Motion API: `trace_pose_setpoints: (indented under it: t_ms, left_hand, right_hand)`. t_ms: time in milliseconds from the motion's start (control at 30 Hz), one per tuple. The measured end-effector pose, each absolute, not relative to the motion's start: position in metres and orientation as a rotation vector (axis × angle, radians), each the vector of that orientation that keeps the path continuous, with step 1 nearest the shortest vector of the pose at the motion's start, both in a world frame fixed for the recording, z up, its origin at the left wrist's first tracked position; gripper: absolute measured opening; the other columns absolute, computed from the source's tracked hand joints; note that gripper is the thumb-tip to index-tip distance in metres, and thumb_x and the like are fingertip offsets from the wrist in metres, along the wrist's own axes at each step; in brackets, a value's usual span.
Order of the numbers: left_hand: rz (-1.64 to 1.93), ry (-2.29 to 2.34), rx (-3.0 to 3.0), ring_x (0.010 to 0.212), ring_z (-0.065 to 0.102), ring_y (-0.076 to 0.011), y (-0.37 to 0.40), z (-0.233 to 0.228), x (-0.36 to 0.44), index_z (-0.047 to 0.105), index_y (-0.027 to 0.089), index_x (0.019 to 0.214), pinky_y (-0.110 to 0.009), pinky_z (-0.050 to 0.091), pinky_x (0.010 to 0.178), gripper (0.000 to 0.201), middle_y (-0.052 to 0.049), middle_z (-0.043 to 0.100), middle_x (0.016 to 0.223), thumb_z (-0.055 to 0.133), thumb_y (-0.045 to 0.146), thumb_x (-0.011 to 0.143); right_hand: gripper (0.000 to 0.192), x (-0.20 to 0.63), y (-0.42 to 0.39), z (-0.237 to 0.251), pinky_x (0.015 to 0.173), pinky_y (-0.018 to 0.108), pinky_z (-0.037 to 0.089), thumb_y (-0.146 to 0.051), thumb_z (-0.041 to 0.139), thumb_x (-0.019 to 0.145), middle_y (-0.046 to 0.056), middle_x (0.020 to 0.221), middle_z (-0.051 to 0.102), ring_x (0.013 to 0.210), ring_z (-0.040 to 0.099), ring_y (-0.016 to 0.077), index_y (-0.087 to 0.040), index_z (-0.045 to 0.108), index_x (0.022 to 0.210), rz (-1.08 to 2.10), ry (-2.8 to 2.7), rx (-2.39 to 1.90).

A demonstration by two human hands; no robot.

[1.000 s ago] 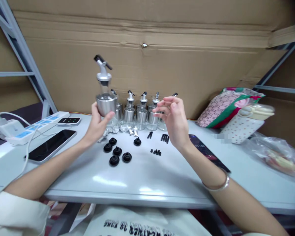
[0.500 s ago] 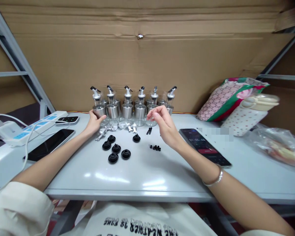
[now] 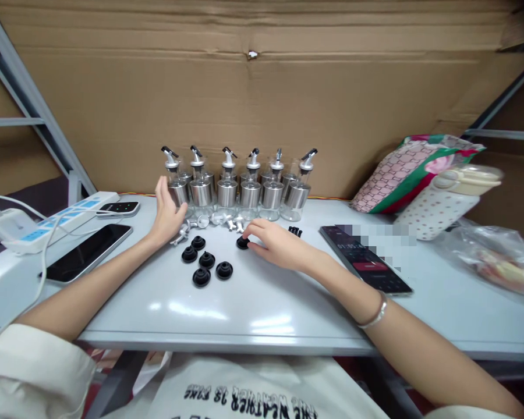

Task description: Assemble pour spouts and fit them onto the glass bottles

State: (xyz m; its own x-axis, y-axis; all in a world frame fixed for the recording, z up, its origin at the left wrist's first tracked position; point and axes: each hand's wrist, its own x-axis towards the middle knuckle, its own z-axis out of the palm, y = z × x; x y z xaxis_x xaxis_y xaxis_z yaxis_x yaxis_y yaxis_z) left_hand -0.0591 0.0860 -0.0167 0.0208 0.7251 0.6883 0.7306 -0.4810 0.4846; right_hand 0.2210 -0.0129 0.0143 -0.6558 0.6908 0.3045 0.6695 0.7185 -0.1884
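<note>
Leaning against the far wall is a big sheet of cardboard (image 3: pixel 262 99), and in front of it sits the pale grey table (image 3: pixel 262 308) with everything spread out on it. Far right there's a patterned bag (image 3: pixel 402 174) with a dotted pouch (image 3: pixel 436 218) beside it, plus a crinkly plastic bag (image 3: pixel 493 262). Far left is a white power strip (image 3: pixel 65 218) with a black phone (image 3: pixel 87 253) lying near it, and another phone (image 3: pixel 367 265) lies on the right with its screen lit.

Along the far edge stands a row of six oil dispenser bottles (image 3: pixel 240 189), steel-wrapped with pour spouts, all upright. The left hand (image 3: pixel 168 215) is raised just beside the leftmost bottle, fingers spread apart, holding nothing. The right hand (image 3: pixel 275 244) rests low on the table, its grip pinched together on a black rubber stopper (image 3: pixel 243 242) just near of the bottle row. Four more black stoppers (image 3: pixel 205 265) sit in a loose cluster between the two hands, and a few little silver spout parts (image 3: pixel 227 223) lie right at the foot of the bottles. A silver bracelet (image 3: pixel 375 317) is on the right wrist.
</note>
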Motion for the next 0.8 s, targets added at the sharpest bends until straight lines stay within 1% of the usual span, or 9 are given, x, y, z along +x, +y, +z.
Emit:
trace_pose_setpoints:
  t_ms: [67, 133, 200, 300, 433, 533, 600, 700, 800]
  left_hand:
    - [-1.341, -1.284, -2.325, 0.14, 0.021, -0.025, 0.071, -0.009, -0.05, 0.027, 0.009, 0.139, -0.044, 0.018, 0.117, 0.06, -0.019, 0.026, 0.147, 0.046, 0.029, 0.085]
    - [-1.076, -1.123, -2.522, 0.133, 0.034, -0.0241, 0.059, -0.004, -0.04, 0.043, 0.014, 0.127, -0.044, 0.025, 0.113, 0.041, -0.014, 0.043, 0.136, 0.04, 0.031, 0.09]
    - [-0.854, -1.128, -2.67, 0.129, 0.039, -0.0257, 0.051, -0.003, -0.032, 0.049, 0.017, 0.119, -0.048, 0.026, 0.11, 0.036, -0.012, 0.048, 0.132, 0.038, 0.036, 0.091]
    - [-0.724, -1.32, -2.813, 0.121, 0.047, -0.026, 0.046, -0.005, -0.027, 0.05, 0.018, 0.118, -0.047, 0.033, 0.105, 0.04, -0.011, 0.053, 0.128, 0.034, 0.043, 0.092]
    - [-0.787, -1.59, -2.792, 0.111, 0.055, -0.0267, 0.044, -0.006, -0.027, 0.05, 0.018, 0.118, -0.044, 0.041, 0.097, 0.047, -0.01, 0.058, 0.121, 0.025, 0.048, 0.092]
    - [-0.838, -1.637, -2.769, 0.108, 0.057, -0.0264, 0.042, -0.006, -0.025, 0.053, 0.019, 0.114, -0.043, 0.042, 0.095, 0.047, -0.008, 0.06, 0.118, 0.024, 0.049, 0.092]
    - [-0.834, -1.576, -2.813, 0.106, 0.057, -0.0254, 0.042, -0.006, -0.024, 0.055, 0.02, 0.11, -0.041, 0.042, 0.095, 0.045, -0.008, 0.061, 0.114, 0.026, 0.048, 0.091]
    - [-0.761, -1.449, -2.908, 0.104, 0.057, -0.0241, 0.044, -0.006, -0.024, 0.059, 0.02, 0.102, -0.038, 0.042, 0.094, 0.039, -0.007, 0.062, 0.112, 0.032, 0.045, 0.09]
    - [-0.665, -1.4, -3.005, 0.101, 0.059, -0.0229, 0.045, -0.005, -0.025, 0.061, 0.02, 0.1, -0.036, 0.043, 0.093, 0.036, -0.006, 0.064, 0.111, 0.034, 0.041, 0.089]
  right_hand:
    - [0.018, 0.223, -0.01, 0.013, 0.088, 0.038, 0.045, -0.017, 0.05, 0.09, 0.014, 0.106, 0.061, 0.099, 0.057, 0.0255, -0.012, 0.06, 0.105, 0.075, -2.565, -1.097]
    - [0.025, 0.223, -0.009, 0.012, 0.091, 0.04, 0.044, -0.025, 0.048, 0.094, 0.016, 0.111, 0.061, 0.104, 0.056, 0.027, -0.011, 0.059, 0.111, 0.104, -2.566, -1.13]
    - [0.035, 0.221, -0.009, 0.011, 0.093, 0.043, 0.043, -0.034, 0.043, 0.096, 0.017, 0.117, 0.06, 0.11, 0.054, 0.0288, -0.011, 0.057, 0.117, 0.164, -2.581, -1.171]
    - [0.047, 0.216, -0.006, 0.007, 0.096, 0.047, 0.039, -0.047, 0.034, 0.098, 0.018, 0.126, 0.056, 0.119, 0.049, 0.0317, -0.014, 0.055, 0.124, 0.253, -2.602, -1.257]
    - [0.056, 0.21, 0.001, 0.002, 0.1, 0.05, 0.034, -0.055, 0.031, 0.096, 0.018, 0.132, 0.053, 0.123, 0.046, 0.0325, -0.015, 0.051, 0.13, 0.279, -2.595, -1.338]
    - [0.056, 0.206, 0.006, 0.001, 0.1, 0.05, 0.033, -0.056, 0.032, 0.096, 0.017, 0.131, 0.054, 0.122, 0.047, 0.0323, -0.015, 0.051, 0.129, 0.27, -2.583, -1.341]
    - [0.054, 0.205, 0.008, 0.001, 0.1, 0.05, 0.033, -0.055, 0.033, 0.096, 0.016, 0.127, 0.056, 0.119, 0.049, 0.0319, -0.014, 0.055, 0.124, 0.259, -2.572, -1.334]
    - [0.047, 0.205, 0.009, 0.002, 0.098, 0.048, 0.034, -0.051, 0.035, 0.097, 0.016, 0.121, 0.059, 0.114, 0.051, 0.03, -0.014, 0.059, 0.116, 0.25, -2.557, -1.294]
    - [0.046, 0.205, 0.01, 0.0, 0.094, 0.043, 0.038, -0.05, 0.037, 0.096, 0.016, 0.117, 0.06, 0.109, 0.053, 0.0276, -0.013, 0.059, 0.114, 0.262, -2.558, -1.227]
